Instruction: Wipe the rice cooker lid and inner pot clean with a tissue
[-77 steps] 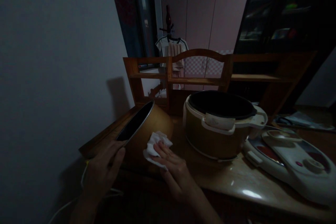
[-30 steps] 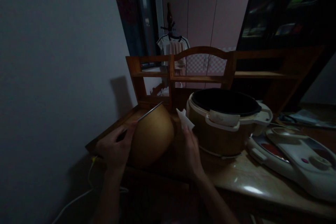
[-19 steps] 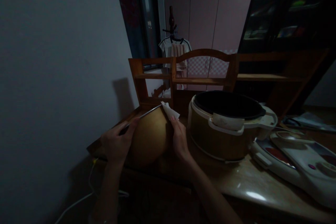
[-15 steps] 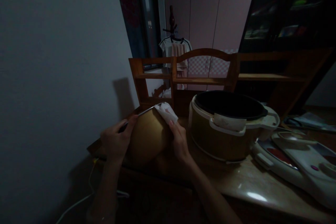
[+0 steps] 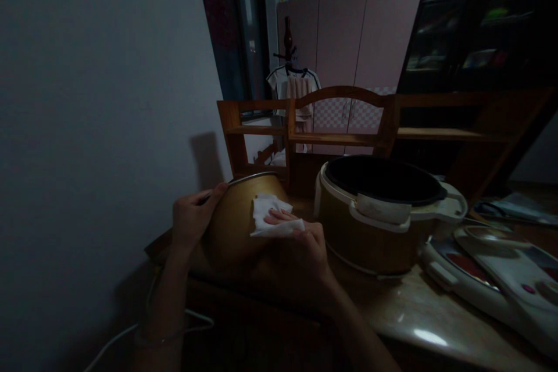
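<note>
My left hand (image 5: 194, 218) is closed on the rim of a gold-coloured round pot (image 5: 233, 218), at the pot's left side. The pot is tilted, its outer surface facing me and its rim turned away. With my right hand (image 5: 305, 238) I press a white tissue (image 5: 268, 212) flat against the outer side of the pot. The tissue is bunched under my fingers, and its loose corners stick out. Beside my right hand stands a cooker body (image 5: 370, 238) with a white rim and a dark inside. The inside of the gold pot is hidden.
A detached cooker lid (image 5: 492, 279) lies on the shiny tabletop (image 5: 414, 314) at the right. Behind is a wooden shelf rack (image 5: 340, 138). The wall (image 5: 108, 99) rises close on the left. A white cable (image 5: 115, 340) hangs low at the left.
My right hand and the tissue have moved from the pot's upper rim down onto its outer side. The pot has turned slightly. My left hand keeps its hold on the rim.
</note>
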Action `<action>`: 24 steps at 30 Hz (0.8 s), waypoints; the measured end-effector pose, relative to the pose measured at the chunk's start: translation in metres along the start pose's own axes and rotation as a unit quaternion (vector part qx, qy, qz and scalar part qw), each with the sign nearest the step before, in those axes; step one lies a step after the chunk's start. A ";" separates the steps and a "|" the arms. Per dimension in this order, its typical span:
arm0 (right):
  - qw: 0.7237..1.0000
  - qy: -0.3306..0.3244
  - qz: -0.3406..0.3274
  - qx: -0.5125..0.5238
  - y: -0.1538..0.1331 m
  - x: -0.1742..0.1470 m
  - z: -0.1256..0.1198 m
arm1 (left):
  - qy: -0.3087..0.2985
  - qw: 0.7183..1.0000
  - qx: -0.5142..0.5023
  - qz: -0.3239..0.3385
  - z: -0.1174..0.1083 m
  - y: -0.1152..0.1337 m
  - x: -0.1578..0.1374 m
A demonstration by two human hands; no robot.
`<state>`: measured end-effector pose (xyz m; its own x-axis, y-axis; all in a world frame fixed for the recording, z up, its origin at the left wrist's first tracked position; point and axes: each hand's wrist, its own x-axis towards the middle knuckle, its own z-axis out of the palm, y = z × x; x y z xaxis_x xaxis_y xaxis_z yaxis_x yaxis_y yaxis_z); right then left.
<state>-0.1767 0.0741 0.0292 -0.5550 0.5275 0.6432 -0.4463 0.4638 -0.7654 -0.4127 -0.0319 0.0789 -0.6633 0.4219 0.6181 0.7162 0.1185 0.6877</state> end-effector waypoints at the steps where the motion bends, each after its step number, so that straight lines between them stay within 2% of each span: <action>1: 1.000 0.009 0.011 0.006 0.001 -0.003 -0.002 | 0.003 1.000 -0.004 -0.006 0.000 -0.001 0.001; 4: 0.998 0.049 0.048 0.014 0.011 -0.017 -0.010 | 0.010 1.000 -0.008 -0.015 -0.001 -0.004 0.004; 6: 0.981 0.163 0.099 -0.021 0.023 -0.028 -0.014 | 0.006 1.000 -0.006 -0.011 -0.003 -0.007 0.006; 8: 0.933 0.316 0.151 -0.080 0.035 -0.036 -0.017 | -0.002 1.000 -0.008 -0.006 -0.005 -0.009 0.007; 10: 0.896 0.392 0.174 -0.114 0.044 -0.038 -0.016 | -0.014 1.000 -0.017 -0.004 -0.007 -0.011 0.006; 12: 0.901 0.386 0.171 -0.102 0.044 -0.031 -0.012 | -0.027 0.999 -0.029 -0.005 -0.008 -0.013 0.003; 16: 0.953 0.280 0.113 -0.024 0.029 -0.001 0.001 | -0.043 0.998 -0.036 -0.005 -0.010 -0.013 -0.003; 20: 0.973 0.212 0.078 -0.053 0.017 0.020 0.009 | -0.051 0.998 -0.033 0.005 -0.011 -0.013 -0.005; 24: 0.986 0.154 0.033 -0.059 0.014 0.025 0.013 | -0.053 0.998 -0.033 -0.003 -0.011 -0.011 -0.004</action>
<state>-0.2058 0.0850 0.0341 -0.3327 0.7422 0.5817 -0.3212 0.4908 -0.8099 -0.4202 -0.0448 0.0727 -0.6388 0.5137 0.5727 0.6942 0.0639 0.7170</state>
